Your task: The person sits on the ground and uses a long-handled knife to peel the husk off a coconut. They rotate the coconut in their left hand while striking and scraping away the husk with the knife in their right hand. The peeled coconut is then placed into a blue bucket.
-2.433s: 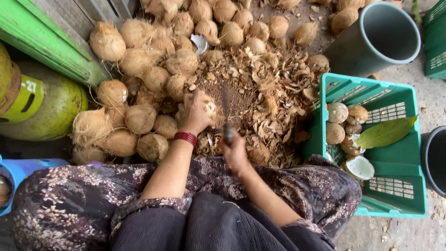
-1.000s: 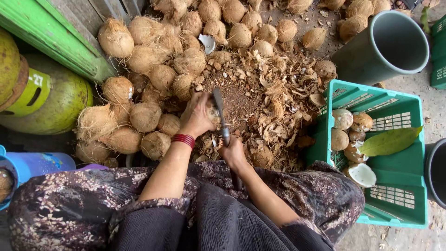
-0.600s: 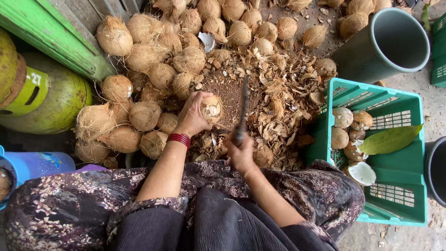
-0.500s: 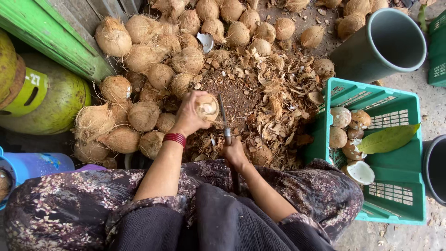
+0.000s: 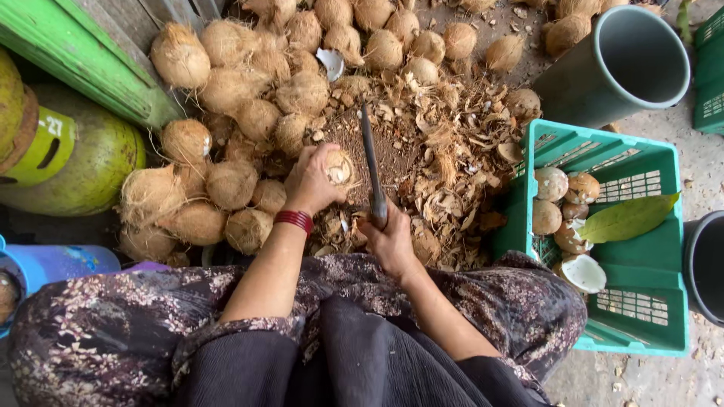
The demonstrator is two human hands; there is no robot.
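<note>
Since half a second ago the knife (image 5: 371,169) has swung up: its blade now points away from the body, standing just right of the coconut, where before it lay lower against the husk heap. The coconut has barely shifted.

Largest first. Heap of brown husk scraps (image 5: 445,162) covers the ground ahead of the knees. Pile of unhusked coconuts (image 5: 249,113) runs along the left and top. Green crate (image 5: 641,316) at right holds a few peeled coconuts and a green leaf (image 5: 626,218). Grey bucket (image 5: 626,64) stands beyond the crate.

Left hand (image 5: 313,181), red band at the wrist, fingers wrapped tight round a small coconut (image 5: 338,166), pale end showing, over the husk heap.

Right hand (image 5: 388,237) closed on the knife handle; handle itself mostly hidden in the fist. Blade edge seems close to the coconut, contact unclear.
</note>
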